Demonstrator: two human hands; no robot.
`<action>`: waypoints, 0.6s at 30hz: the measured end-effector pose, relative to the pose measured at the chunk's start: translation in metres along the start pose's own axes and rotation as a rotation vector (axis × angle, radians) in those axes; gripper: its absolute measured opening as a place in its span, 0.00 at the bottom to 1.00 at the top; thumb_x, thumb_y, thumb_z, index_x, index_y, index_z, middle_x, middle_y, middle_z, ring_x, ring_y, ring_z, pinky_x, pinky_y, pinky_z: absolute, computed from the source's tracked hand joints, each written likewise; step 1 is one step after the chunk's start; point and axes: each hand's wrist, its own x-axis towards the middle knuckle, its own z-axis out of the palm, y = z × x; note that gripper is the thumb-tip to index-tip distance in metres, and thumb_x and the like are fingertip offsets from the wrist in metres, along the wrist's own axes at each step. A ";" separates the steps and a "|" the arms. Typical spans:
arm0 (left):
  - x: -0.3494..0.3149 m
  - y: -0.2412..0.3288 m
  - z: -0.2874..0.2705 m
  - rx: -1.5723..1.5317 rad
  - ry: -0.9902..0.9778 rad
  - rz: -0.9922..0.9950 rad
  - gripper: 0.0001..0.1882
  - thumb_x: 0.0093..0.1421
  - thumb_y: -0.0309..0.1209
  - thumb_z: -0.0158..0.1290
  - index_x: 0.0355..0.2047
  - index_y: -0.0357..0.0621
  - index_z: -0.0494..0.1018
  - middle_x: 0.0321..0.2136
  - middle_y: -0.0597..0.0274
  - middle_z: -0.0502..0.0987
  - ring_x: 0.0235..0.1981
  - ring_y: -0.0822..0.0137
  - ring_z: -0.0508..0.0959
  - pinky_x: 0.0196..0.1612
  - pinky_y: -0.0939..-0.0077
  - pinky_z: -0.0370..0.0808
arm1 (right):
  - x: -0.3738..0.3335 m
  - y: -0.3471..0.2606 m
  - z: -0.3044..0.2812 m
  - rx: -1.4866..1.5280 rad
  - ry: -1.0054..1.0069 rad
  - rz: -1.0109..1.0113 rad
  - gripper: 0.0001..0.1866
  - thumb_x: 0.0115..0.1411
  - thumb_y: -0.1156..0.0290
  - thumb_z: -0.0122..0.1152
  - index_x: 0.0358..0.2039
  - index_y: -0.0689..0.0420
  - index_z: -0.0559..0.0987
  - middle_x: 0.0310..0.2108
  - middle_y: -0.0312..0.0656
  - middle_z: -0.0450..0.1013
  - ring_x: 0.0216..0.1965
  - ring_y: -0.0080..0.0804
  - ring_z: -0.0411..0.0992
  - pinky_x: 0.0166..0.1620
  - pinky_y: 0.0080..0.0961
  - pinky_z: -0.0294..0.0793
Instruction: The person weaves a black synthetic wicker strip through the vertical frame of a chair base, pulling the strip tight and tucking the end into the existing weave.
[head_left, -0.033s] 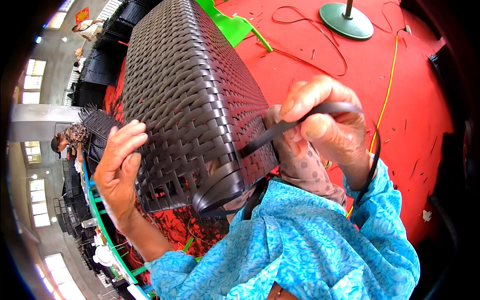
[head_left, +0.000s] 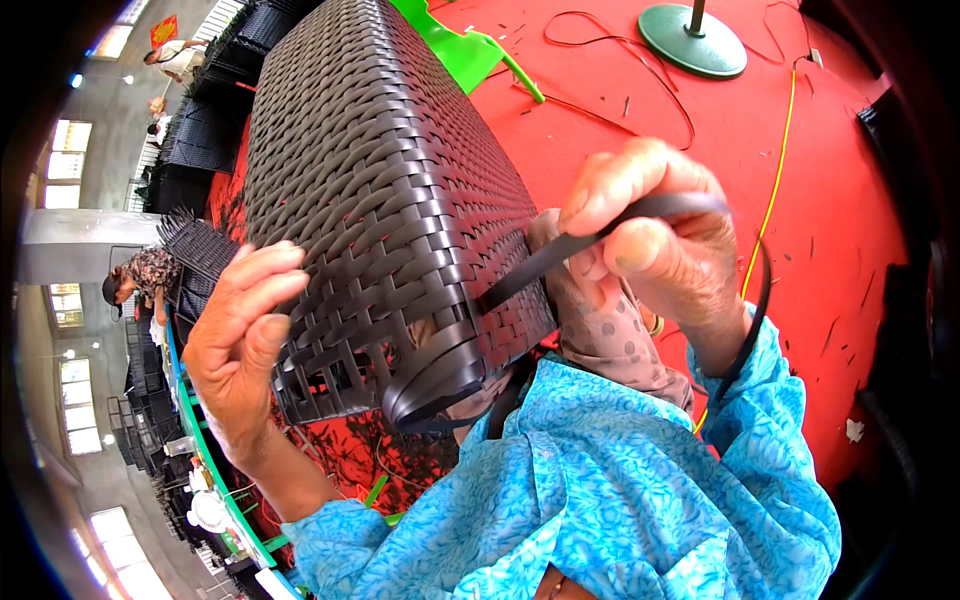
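A long box-shaped piece of dark woven plastic wicker (head_left: 340,170) stands before me, its near end beside my lap. From the weave at its near right edge comes a flat black strip (head_left: 540,266). My right hand (head_left: 675,255) pinches this strip between thumb and fingers; the strip's loose part loops back past my wrist. Beside the wicker's left face, my left hand (head_left: 235,345) is raised, fingers bent with the thumb apart, and nothing shows in it. A rolled black band (head_left: 435,380) curls round the near lower corner, next to open gaps in the weave.
A green plastic chair (head_left: 465,60) stands behind the wicker. Farther right are a round green stand base (head_left: 692,42) and a yellow cord (head_left: 777,180) on the red floor (head_left: 840,200). A person (head_left: 145,275) bends over wicker at the left, near a green-edged table (head_left: 205,435).
My right hand has risen slightly with the strip still pinched. My left hand has shifted a little to the right, closer over the wicker's side.
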 end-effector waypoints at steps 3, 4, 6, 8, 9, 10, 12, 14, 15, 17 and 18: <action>0.034 0.028 0.015 -0.072 -0.270 0.126 0.16 0.53 0.36 0.55 0.38 0.36 0.76 0.38 0.54 0.76 0.42 0.59 0.73 0.49 0.66 0.66 | 0.014 -0.009 0.006 -0.038 -0.003 -0.009 0.17 0.58 0.63 0.59 0.34 0.66 0.70 0.21 0.42 0.68 0.14 0.19 0.63 0.16 0.15 0.61; 0.043 0.033 0.019 0.007 -0.320 0.186 0.18 0.53 0.37 0.55 0.39 0.36 0.75 0.38 0.55 0.75 0.41 0.58 0.73 0.46 0.68 0.67 | 0.019 -0.015 0.007 -0.084 -0.012 0.032 0.15 0.58 0.64 0.57 0.35 0.66 0.70 0.23 0.42 0.69 0.14 0.19 0.63 0.16 0.15 0.61; 0.059 0.042 0.035 -0.080 -0.362 0.171 0.24 0.58 0.44 0.50 0.39 0.31 0.73 0.40 0.50 0.73 0.46 0.57 0.71 0.51 0.66 0.64 | 0.026 -0.021 0.007 -0.117 0.000 0.029 0.15 0.59 0.64 0.56 0.35 0.66 0.71 0.25 0.42 0.71 0.14 0.18 0.64 0.16 0.13 0.61; 0.060 0.041 0.043 -0.172 -0.428 0.165 0.25 0.57 0.44 0.51 0.40 0.29 0.73 0.41 0.52 0.72 0.46 0.57 0.70 0.52 0.68 0.62 | 0.028 -0.006 0.020 -0.140 0.201 -0.036 0.14 0.62 0.63 0.51 0.38 0.64 0.72 0.26 0.36 0.69 0.14 0.15 0.61 0.16 0.12 0.60; 0.052 0.040 0.053 -0.357 -0.330 0.082 0.22 0.55 0.45 0.53 0.33 0.33 0.74 0.37 0.55 0.74 0.47 0.57 0.71 0.57 0.62 0.56 | 0.029 -0.017 0.020 -0.019 0.091 0.137 0.14 0.64 0.65 0.49 0.42 0.63 0.71 0.24 0.37 0.69 0.18 0.17 0.64 0.21 0.13 0.64; 0.053 0.036 0.052 -0.358 -0.336 0.088 0.22 0.55 0.45 0.53 0.33 0.33 0.74 0.37 0.55 0.74 0.47 0.57 0.71 0.57 0.62 0.56 | 0.033 -0.031 0.020 0.092 -0.011 0.303 0.14 0.65 0.67 0.47 0.46 0.62 0.70 0.23 0.37 0.69 0.22 0.20 0.68 0.26 0.14 0.69; 0.055 0.027 0.047 -0.346 -0.419 0.110 0.11 0.52 0.38 0.58 0.26 0.44 0.73 0.31 0.63 0.75 0.44 0.61 0.73 0.58 0.56 0.50 | 0.038 -0.024 -0.004 0.424 0.033 0.369 0.13 0.64 0.66 0.48 0.41 0.63 0.72 0.21 0.37 0.69 0.18 0.20 0.67 0.24 0.14 0.68; 0.051 0.029 0.052 -0.392 -0.344 0.054 0.12 0.54 0.40 0.56 0.22 0.47 0.71 0.27 0.67 0.75 0.43 0.63 0.74 0.59 0.54 0.46 | 0.030 0.000 -0.026 0.662 0.031 0.230 0.11 0.63 0.65 0.49 0.42 0.56 0.72 0.24 0.37 0.69 0.18 0.23 0.68 0.22 0.16 0.69; 0.051 0.027 0.051 -0.425 -0.339 0.057 0.13 0.55 0.42 0.55 0.21 0.47 0.71 0.27 0.67 0.74 0.42 0.63 0.74 0.59 0.55 0.46 | 0.028 0.005 -0.032 0.614 0.021 0.131 0.13 0.65 0.63 0.47 0.41 0.58 0.72 0.23 0.34 0.66 0.16 0.18 0.62 0.20 0.14 0.64; 0.049 0.023 0.053 -0.447 -0.295 0.063 0.18 0.58 0.47 0.51 0.19 0.48 0.70 0.24 0.67 0.73 0.39 0.64 0.74 0.59 0.55 0.46 | 0.022 0.017 -0.038 0.580 0.010 0.035 0.15 0.66 0.61 0.44 0.40 0.61 0.72 0.23 0.31 0.63 0.15 0.14 0.56 0.17 0.11 0.59; 0.048 0.019 0.055 -0.441 -0.299 0.054 0.18 0.58 0.47 0.51 0.19 0.48 0.70 0.24 0.67 0.73 0.39 0.64 0.74 0.59 0.55 0.46 | 0.017 0.022 -0.039 0.672 0.049 0.107 0.14 0.64 0.61 0.49 0.39 0.60 0.72 0.23 0.31 0.64 0.16 0.13 0.57 0.19 0.11 0.59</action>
